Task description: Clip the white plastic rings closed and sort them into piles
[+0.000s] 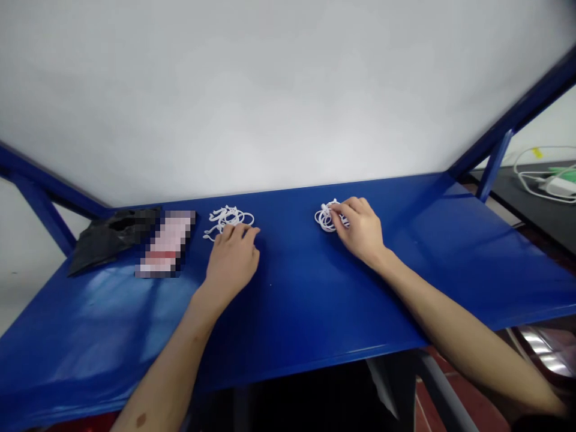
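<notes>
A pale wall (288, 90) backs 1 blue table (306, 312) above red tiles (477, 396).

camera: head-worn; looks: forward and down; position: near, above blue table (292, 300)

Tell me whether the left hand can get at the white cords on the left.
Likely yes: the left hand is at the near side of the white cords, with nothing visible in between.

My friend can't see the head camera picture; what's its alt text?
The right hand touches a coiled white cord and the left hand is at a looser white tangle on a blue table. Black plastic and a pixelated item lie further left.
</notes>
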`<move>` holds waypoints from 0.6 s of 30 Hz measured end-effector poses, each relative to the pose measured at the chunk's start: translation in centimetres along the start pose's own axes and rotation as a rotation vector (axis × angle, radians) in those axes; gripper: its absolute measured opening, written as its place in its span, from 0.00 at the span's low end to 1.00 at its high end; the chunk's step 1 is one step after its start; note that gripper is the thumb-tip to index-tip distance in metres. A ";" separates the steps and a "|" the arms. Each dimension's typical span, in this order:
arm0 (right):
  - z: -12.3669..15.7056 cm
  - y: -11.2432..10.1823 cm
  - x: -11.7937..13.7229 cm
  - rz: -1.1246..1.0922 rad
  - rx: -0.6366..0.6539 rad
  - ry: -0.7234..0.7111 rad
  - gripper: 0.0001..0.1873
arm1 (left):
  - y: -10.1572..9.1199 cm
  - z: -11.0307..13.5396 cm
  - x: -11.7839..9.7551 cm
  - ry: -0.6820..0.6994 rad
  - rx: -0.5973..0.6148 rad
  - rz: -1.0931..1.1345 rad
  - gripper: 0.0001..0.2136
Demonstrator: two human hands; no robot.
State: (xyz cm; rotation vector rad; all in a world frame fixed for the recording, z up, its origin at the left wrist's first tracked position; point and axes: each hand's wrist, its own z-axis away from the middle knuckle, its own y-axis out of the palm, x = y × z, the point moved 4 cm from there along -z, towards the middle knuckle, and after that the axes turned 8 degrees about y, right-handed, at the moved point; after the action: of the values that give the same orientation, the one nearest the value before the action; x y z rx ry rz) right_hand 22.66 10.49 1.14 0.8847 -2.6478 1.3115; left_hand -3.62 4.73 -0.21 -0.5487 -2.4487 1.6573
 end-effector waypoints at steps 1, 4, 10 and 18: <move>-0.3 0.1 -1.1 -0.017 -0.018 0.062 0.14 | 0.2 0.1 0.6 0.008 0.015 -0.030 0.15; -0.8 0.8 -3.3 -0.086 -0.028 0.190 0.14 | 0.6 0.3 1.4 0.030 0.049 -0.120 0.11; -1.0 1.9 -3.6 -0.157 0.024 0.201 0.14 | 0.6 -0.2 0.3 0.048 0.021 -0.074 0.05; -0.4 0.1 -0.7 -0.168 -0.005 0.054 0.12 | 0.1 -0.7 -1.4 0.038 -0.040 0.267 0.05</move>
State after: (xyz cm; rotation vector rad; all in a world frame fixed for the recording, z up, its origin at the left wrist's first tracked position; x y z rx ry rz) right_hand 23.15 11.17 1.16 1.0295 -2.4740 1.2706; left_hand -2.10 4.83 0.10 -0.9393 -2.4753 1.6727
